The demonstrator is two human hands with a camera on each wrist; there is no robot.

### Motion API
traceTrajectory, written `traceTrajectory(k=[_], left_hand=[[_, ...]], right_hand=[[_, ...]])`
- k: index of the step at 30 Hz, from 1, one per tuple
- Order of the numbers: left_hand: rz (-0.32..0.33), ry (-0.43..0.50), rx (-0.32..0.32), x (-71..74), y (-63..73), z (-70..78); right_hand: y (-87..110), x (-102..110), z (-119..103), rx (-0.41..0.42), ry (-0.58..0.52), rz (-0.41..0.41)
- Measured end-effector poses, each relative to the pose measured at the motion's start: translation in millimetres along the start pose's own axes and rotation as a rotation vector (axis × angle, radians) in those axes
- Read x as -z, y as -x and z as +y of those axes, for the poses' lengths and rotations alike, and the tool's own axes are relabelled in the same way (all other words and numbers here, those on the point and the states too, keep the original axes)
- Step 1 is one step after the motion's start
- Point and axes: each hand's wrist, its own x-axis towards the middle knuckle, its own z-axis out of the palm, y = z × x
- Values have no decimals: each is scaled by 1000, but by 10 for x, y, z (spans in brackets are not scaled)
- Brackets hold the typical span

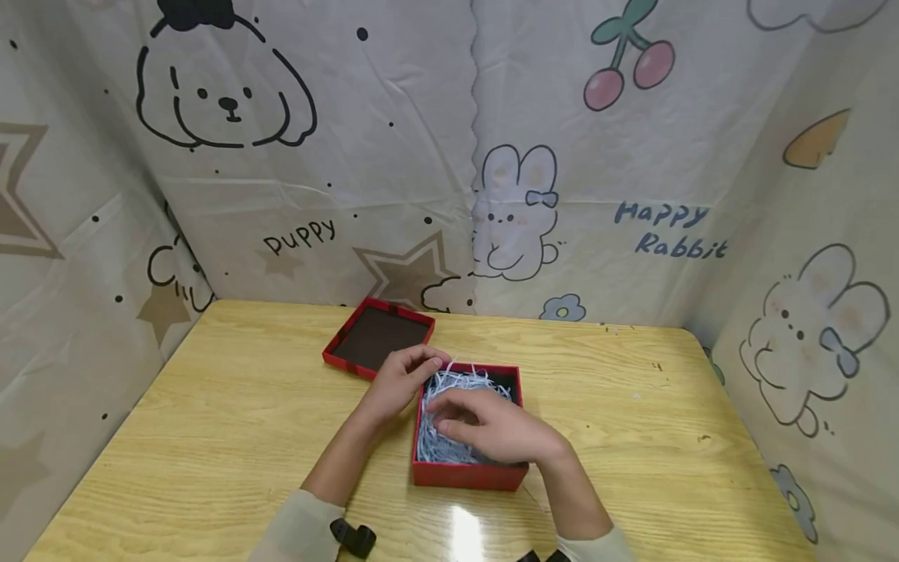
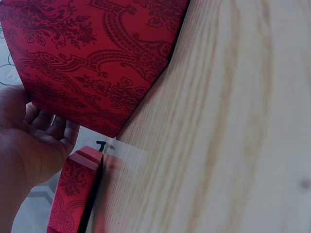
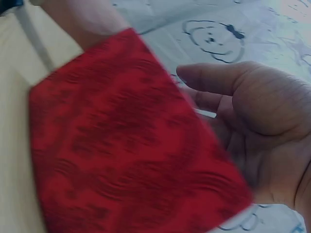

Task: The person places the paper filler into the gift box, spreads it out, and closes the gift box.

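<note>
A red box [image 1: 463, 476] holds pale blue shredded paper [image 1: 438, 445]. At the box's far left corner, my left hand [image 1: 400, 378] grips the rim. The left wrist view shows that left hand [image 2: 34, 141] with its thumb at the rim and its fingers behind the patterned box wall [image 2: 97, 58]. My right hand [image 1: 492, 425] hovers over the shredded paper, fingers bent loosely and thumb apart from them. In the right wrist view, this right hand [image 3: 262, 116] stands above the rim with part of its fingers hidden behind the red wall [image 3: 121, 145].
A red lid [image 1: 379, 337] with a dark inside lies upturned behind and left of the box. Both stand on a wooden table [image 1: 632, 421]. A printed cloth [image 1: 393, 172] with cartoon drawings hangs along the table's back and sides.
</note>
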Motion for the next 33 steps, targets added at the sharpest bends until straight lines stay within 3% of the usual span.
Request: traceTrajectory(k=[6,11,15,18,28,33], left_hand=[[-1,5,-6,-3,-20,25],[2,5,7,-1,-13,9],[8,4,18,9,-5,9],[11,12,22,13,4,9],[13,7,25,0,-3,-5],[0,23,2,-4,-9,2]], right_hand=[[221,298,-23,38,-170,32],[366,482,36,33,-322,185],[347,519,81,18,-327,335],[272,465,116,1,-289,381],[18,175,121,-19,-275,270],[-37,54,97,-15,-161,201]])
